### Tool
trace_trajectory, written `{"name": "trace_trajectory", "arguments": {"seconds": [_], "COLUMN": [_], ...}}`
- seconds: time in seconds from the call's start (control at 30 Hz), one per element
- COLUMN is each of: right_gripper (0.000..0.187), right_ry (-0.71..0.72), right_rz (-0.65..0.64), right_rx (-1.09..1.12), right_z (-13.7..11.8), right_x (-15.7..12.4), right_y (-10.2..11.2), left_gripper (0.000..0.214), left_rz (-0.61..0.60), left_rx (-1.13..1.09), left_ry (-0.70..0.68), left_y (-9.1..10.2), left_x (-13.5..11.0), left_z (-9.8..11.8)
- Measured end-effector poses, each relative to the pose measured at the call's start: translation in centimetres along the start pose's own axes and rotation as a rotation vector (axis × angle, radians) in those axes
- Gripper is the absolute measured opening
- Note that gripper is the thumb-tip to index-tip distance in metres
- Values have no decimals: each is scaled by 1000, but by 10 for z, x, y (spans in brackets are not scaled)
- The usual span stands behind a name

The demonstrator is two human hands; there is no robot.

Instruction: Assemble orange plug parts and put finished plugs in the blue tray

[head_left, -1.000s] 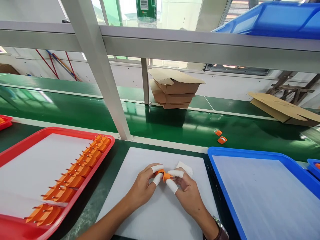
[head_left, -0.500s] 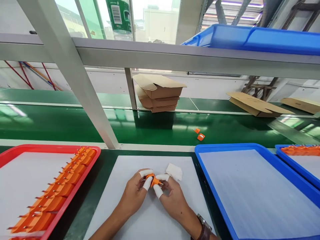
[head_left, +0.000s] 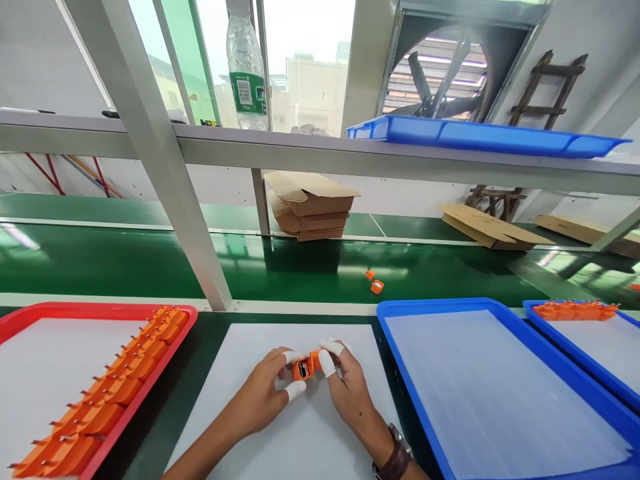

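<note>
Over the white sheet (head_left: 295, 440), my left hand (head_left: 265, 393) and my right hand (head_left: 347, 380) come together around a small orange plastic housing (head_left: 303, 369). Its open side faces me, showing a dark cavity with something reddish inside. My left hand pinches its left side between thumb and finger. A second orange section (head_left: 316, 360) sits against its right side, gripped by the thumb and forefinger of my right hand. Whether the two sections are joined, I cannot tell. White covers wrap the thumb and forefinger tips of both hands.
To the left, a red tray (head_left: 115, 311) holds a row of orange pieces (head_left: 115, 393) with metal pins. A blue tray (head_left: 435, 308) lined with white stands at right, beside another blue tray (head_left: 530, 313). Two orange parts (head_left: 377, 287) lie on the green belt (head_left: 310, 280). A metal post (head_left: 165, 153) rises left.
The orange housing has turned so its open cavity faces me. My right fingers have shifted on its right section, hiding most of the white wad behind. The head view has tilted up.
</note>
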State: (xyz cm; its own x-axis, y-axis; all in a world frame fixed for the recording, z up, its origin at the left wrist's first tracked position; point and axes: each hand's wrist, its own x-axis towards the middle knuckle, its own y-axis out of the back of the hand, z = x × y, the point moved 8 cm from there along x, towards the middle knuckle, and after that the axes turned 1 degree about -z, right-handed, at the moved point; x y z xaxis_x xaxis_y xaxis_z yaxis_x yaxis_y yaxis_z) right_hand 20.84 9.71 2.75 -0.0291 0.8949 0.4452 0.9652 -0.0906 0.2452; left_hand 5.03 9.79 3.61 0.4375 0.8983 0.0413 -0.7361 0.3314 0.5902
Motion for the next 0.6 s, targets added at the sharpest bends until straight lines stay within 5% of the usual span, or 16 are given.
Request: {"name": "trace_trajectory", "arguments": {"seconds": [0.27,0.43,0.53,0.6], "right_gripper": [24,35,45,44], "right_ry": [73,168,240,168], "right_rz": [-19,-139,-101,-88], "right_rx": [-159,-493,-675,-768], "right_z": [-30,-55,-39,-8], "right_x": [1,10,35,59], "right_y": [8,33,64,82], "left_gripper": [36,31,31,34], "left_rz": [48,141,253,290], "left_rx": [14,85,74,70], "left_ry": [-115,-194,-218,-226], "left_y": [-12,-12,-13,-15], "left_x": [-2,-9,-12,-12], "left_z": [-16,-19,-25,-31]}}
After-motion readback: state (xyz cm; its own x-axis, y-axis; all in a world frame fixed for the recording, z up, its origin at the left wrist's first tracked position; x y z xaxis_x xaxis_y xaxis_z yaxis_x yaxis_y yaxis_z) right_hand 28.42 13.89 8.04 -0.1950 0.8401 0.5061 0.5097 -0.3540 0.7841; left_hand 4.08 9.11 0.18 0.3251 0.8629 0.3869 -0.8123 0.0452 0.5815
